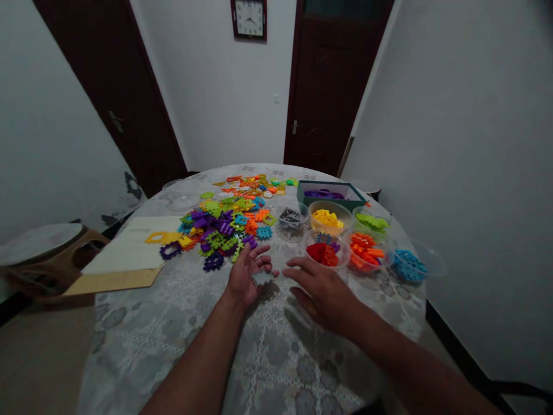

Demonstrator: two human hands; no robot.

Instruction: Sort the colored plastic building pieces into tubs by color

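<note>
Both forearms [199, 357] are spanning the near side of the desk [259, 369]. Left hand [250, 274] is facing palm-up, grip curling loosely around a grey toothed piece [262, 278]; palm and fingers are probably supporting it from below. Right hand [317, 291] is hovering palm-down just beside it, grip empty and fingers spread, so the piece is lying in plain sight. Right of there, clear bowls [437, 264] are containing red pieces [321, 253] and blue pieces [408, 266], presumably so colours aren't mixing. Leftward, a mixed pile [220, 230] is spreading unwalled, its edge overlapping a pale board [125, 248]. Yellow pieces [327, 219] are sitting bowled farther back. Behind, a green box [352, 203] is penning in purple pieces [324, 195]. Another scatter [250, 185] is lying on the far side. Clock [249, 19] is hanging beyond, out of the way.
</note>
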